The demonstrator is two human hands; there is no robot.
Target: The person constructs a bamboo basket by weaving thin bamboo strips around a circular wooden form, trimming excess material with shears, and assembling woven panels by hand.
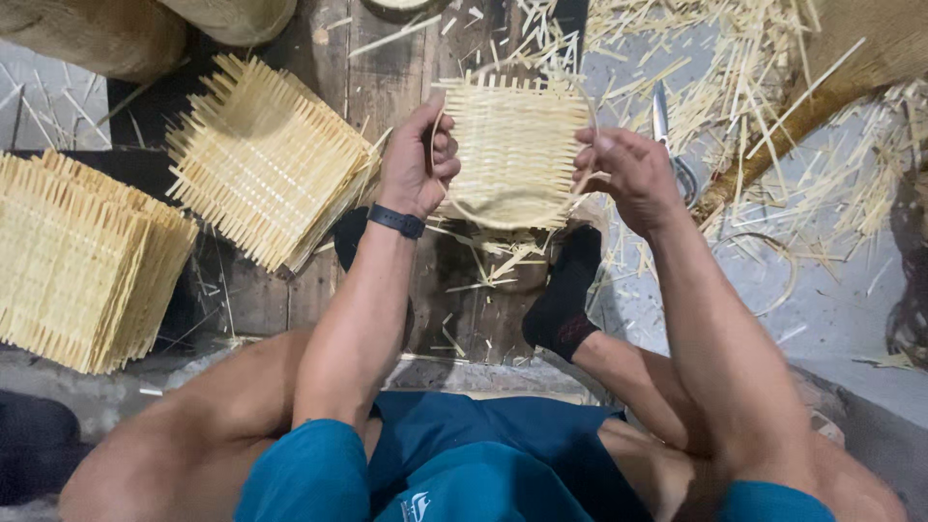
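Note:
I hold a square woven bamboo mat point(512, 145) up in front of me, with a thin bent strip ringing its lower edge. My left hand point(418, 164), a dark band on its wrist, grips the mat's left side. On the right side, my right hand point(623, 169) pinches the mat and the curved strip. Loose strip ends stick out along the mat's top edge. My feet in black socks point(565, 290) rest on the boards below it.
Two stacks of woven mats lie to the left: a nearer one point(266, 159) and a bigger one point(82, 261). Scissors point(667, 135) lie among bamboo offcuts point(764, 87) to the right. A dark plank floor point(387, 77) lies under the work.

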